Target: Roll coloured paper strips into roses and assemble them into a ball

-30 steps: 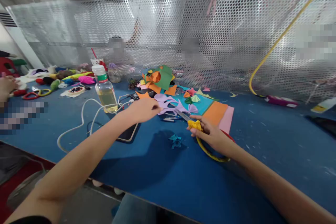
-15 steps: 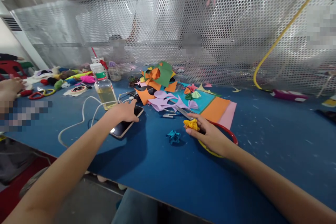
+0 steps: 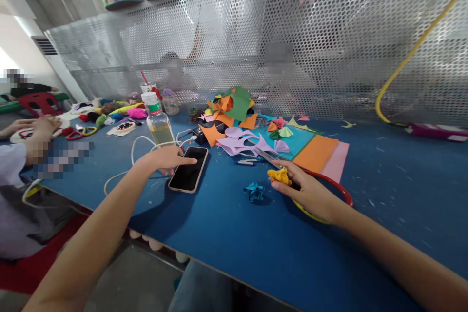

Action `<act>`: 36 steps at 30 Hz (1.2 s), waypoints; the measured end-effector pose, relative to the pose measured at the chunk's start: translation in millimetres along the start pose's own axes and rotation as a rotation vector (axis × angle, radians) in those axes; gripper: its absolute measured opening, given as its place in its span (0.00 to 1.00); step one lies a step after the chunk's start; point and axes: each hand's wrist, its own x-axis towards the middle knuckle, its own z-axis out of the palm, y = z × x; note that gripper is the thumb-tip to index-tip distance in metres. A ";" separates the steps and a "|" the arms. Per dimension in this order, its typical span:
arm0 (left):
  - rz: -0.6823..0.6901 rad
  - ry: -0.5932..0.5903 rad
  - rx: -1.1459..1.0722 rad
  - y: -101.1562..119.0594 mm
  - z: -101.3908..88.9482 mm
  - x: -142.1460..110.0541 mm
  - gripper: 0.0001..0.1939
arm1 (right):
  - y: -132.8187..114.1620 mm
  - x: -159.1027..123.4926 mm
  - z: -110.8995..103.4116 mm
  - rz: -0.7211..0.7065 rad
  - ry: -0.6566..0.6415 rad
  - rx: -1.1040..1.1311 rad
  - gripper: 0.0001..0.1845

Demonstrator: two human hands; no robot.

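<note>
My left hand [image 3: 168,158] is closed at the left edge of a smartphone [image 3: 189,175]. Its thumb lies over the dark screen and the other fingers are at the phone's side, partly hidden. Between the thumb and fingers of my right hand [image 3: 305,187] is a crumpled yellow paper flower [image 3: 280,176]. Under that hand are large scissors with red and yellow handles [image 3: 341,190], the blades pointing at the paper scraps; whether the hand also grips them I cannot tell. A blue folded paper flower [image 3: 254,191] sits on the table between my hands.
Purple paper cut-outs [image 3: 237,142], orange sheets [image 3: 316,153] and small folded pieces lie beyond my hands. A bottle [image 3: 160,124] of yellowish liquid stands behind white cables [image 3: 133,148]. At left are another person's hands [image 3: 40,129]. A perforated metal screen [image 3: 234,34] backs the blue table.
My left hand has shifted to the phone's left side, uncovering more of its screen, which is now dark. The view has turned slightly left. My right hand still holds the yellow paper flower.
</note>
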 end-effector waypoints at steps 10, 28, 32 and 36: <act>0.054 -0.180 -0.124 -12.4 -0.7 -2.6 0.49 | 1.1 -1.0 -0.5 0.013 -0.008 -0.016 0.35; 0.061 0.122 0.208 62.4 17.3 16.0 0.39 | -8.7 -4.5 -4.1 0.008 -0.016 -0.069 0.34; 0.074 0.034 0.176 49.5 7.6 15.6 0.42 | -8.0 -4.1 -4.7 0.011 -0.025 -0.078 0.35; 0.072 -0.170 0.087 23.2 -10.7 12.2 0.41 | -4.9 -3.4 -3.7 0.008 -0.029 -0.066 0.34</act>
